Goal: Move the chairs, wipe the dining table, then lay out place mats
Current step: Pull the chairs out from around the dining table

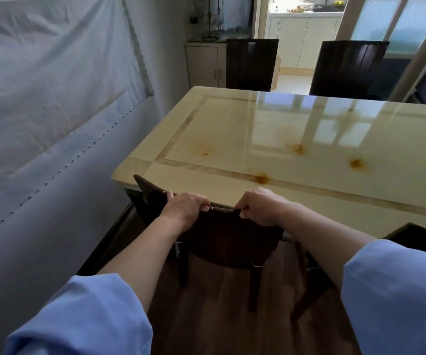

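Left hand [185,210] and right hand [260,207] clamp the near dark wooden chair's [222,239] top rail; chair-moving step, next pull it nearward from the stained cream table [309,160].

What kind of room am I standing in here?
Most likely a home dining room: a long cream dining table with dark chairs around it, and a kitchen counter visible through the doorway beyond.

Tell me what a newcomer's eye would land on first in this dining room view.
First, the left hand and right hand, both clamped on the top rail of the dark chair tucked against the near edge of the table. Next, the glossy cream dining table itself, dotted with orange-brown stains. Two more dark chairs stand at its far side.
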A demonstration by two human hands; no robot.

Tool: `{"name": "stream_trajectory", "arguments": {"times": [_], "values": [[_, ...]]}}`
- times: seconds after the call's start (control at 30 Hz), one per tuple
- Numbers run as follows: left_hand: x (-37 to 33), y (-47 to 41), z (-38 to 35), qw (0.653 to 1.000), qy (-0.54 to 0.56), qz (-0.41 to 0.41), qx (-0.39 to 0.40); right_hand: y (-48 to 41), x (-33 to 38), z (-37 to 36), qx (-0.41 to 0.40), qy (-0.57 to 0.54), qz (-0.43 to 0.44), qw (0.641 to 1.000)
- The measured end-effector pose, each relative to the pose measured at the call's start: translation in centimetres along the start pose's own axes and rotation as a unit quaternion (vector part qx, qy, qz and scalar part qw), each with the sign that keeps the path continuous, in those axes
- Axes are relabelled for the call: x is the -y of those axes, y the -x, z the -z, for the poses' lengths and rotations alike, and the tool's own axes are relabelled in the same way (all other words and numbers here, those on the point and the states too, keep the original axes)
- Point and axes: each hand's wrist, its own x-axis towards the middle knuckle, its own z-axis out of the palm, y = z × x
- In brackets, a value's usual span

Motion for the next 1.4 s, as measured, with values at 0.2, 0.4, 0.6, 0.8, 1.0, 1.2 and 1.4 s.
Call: {"name": "stream_trajectory", "arguments": {"times": [0.2, 0.4, 0.6, 0.8, 1.0, 1.2, 1.4], "values": [[-1.0, -2.1, 0.7, 1.0, -0.006, 0.003, 0.006, -2.0, -1.5, 1.0, -0.001, -0.006, -0.018, 1.0], [-1.6, -2.1, 1.3, 0.998, 0.025, 0.054, 0.019, -1.7, -1.2, 0.3, -0.015, -0.018, -0.056, 0.998], [-0.8, 1.5, 4.6, 0.993, 0.089, 0.072, -0.026, -0.5, 2.6, 2.8, -0.054, -0.041, -0.023, 0.997], [3.3, 3.8, 10.9, 0.989, 0.122, 0.041, -0.075, -2.3, 9.7, 5.5, -0.102, -0.062, 0.037, 0.992], [11.2, 4.5, 16.6, 0.989, 0.104, 0.029, -0.104, -6.9, 17.3, 7.5, -0.147, -0.103, 0.052, 0.982], [22.2, 3.4, 22.9, 0.987, 0.097, -0.002, -0.131, -14.1, 26.4, 10.5, -0.215, -0.137, 0.046, 0.966], [31.4, -0.9, 28.2, 0.987, 0.115, -0.04, -0.105, -20.8, 33.9, 13.2, -0.271, -0.164, 0.021, 0.948]]}}
